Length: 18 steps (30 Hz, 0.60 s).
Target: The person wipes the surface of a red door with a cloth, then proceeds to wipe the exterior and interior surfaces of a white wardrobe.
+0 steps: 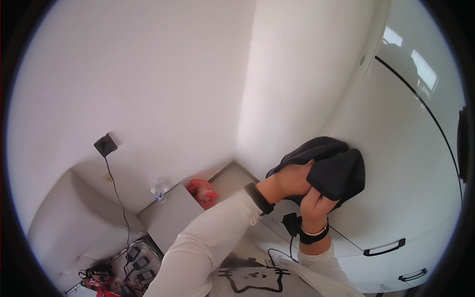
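A bunched dark grey cloth (341,171) is up against the glossy white cabinet front (396,198), right of the middle. My left hand (294,177) reaches across from the left and grips the cloth at its near left side, its fingers mostly covered by the folds. Just below, my right hand (316,202) has hold of the lower part, with most of its fingers hidden under the fabric. The two hands are close together. Each wrist wears a black band, and a small black device with a cable sits at the right one.
Black handles (385,248) stick out from the cabinet's lower drawers. A grey bedside box (173,213) bears a clear bottle (158,194), beside a red plastic bag (203,193). Black chargers and cables (141,263) lie at the lower left, near a padded headboard (74,218).
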{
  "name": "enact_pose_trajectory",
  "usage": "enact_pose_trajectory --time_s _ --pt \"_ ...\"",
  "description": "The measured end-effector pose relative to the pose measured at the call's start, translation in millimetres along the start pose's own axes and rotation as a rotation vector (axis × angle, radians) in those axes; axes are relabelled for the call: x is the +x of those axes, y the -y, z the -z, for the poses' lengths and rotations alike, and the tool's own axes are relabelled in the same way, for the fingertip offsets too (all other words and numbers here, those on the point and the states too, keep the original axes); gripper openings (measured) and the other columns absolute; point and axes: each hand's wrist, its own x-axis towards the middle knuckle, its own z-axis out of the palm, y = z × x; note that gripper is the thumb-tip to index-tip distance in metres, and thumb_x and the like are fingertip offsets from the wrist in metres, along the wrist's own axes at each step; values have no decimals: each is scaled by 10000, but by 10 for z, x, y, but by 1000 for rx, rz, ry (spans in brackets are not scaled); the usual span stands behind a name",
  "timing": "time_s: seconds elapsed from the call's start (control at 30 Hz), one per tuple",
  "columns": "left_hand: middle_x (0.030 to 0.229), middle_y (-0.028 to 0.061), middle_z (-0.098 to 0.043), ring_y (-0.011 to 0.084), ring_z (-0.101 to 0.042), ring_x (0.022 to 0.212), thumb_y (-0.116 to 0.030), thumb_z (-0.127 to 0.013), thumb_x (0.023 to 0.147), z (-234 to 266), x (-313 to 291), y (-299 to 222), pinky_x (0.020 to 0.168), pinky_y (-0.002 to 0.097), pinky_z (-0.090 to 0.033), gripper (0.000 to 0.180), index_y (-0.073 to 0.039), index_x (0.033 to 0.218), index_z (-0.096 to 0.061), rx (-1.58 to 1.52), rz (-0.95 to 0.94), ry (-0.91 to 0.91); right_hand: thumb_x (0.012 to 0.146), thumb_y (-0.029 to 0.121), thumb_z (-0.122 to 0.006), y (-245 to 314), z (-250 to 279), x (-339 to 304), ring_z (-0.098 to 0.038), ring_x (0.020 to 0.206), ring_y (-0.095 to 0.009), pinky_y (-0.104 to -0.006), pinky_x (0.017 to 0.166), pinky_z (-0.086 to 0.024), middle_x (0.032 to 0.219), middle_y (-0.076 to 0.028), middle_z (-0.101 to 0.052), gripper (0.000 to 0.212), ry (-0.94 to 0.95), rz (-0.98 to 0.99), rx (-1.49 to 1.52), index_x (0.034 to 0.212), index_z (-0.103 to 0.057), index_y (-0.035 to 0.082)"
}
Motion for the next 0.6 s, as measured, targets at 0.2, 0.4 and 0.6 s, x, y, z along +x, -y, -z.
enact_pose_trajectory --time_s 0.2,0.4,0.6 --pt "917 158 -604 331 -569 840 -196 -539 756 -442 -360 252 745 330 -469 187 -42 851 -588 33 -228 -381 799 -1 -442 -46 -76 -347 -567 859 -272 -332 889 -385 928 -156 -606 170 4 78 -68 884 -574 -67" --pt "903 175 -603 325 -577 842 -190 -534 760 -704 -745 319 740 324 -467 205 -35 887 -573 -150 46 -52 818 42 -450 -335 -135 -1152 -571 868 -269 -345 850 -407 946 -158 -604 187 -14 -196 89 900 -579 -66" --pt "894 210 -595 312 -585 870 -188 -594 712 -120 -1249 36 748 327 -466 332 -24 991 -522 78 437 -115 845 107 -481 158 -368 -1147 -555 912 -274 -344 839 -411 1011 -171 -580 236 96 -116 162 986 -558 -67"
